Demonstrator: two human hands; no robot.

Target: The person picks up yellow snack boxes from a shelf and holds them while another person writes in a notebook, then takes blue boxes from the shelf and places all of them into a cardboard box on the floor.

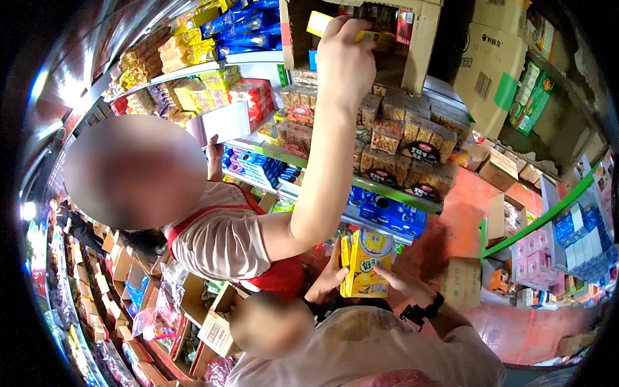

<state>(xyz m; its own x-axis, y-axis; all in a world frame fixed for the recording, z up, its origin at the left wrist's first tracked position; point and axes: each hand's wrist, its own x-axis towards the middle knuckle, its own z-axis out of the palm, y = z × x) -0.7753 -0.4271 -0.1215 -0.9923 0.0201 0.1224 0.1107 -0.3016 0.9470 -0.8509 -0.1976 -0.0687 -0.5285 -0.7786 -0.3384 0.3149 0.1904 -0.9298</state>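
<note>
Head view: the person's two hands hold a yellow box (369, 266) in front of the chest, at the lower centre of the view. The left hand (330, 277) grips the left side of the box, with the thumb along the near edge. The right hand (401, 281) bears on the right side, fingertips at the edge of the printed face; the rest of its grip is hidden, so how far those fingers curl cannot be told. A black wristband (422, 311) is fitted at the right wrist. The printed face, with large dark lettering, is turned up toward the camera.

A co-worker in a red apron (278, 274) stands to the left. One co-worker's hand (347, 48) is raised at the mouth of an open carton (420, 48) and grasps a yellow packet (320, 24). The co-worker's other hand (214, 153) holds a white sheet (227, 122) upright near the shelf goods.

Below the open carton, clear packs of brown snacks (416, 142) are stacked on a shelf with a green front edge (401, 195). Blue boxes (393, 213) sit beneath that edge, beyond the yellow box. To the right, a closed carton (461, 281) stands on the red floor (445, 206), beside a green frame (547, 226). Pink boxes (535, 263) are piled further right.
</note>
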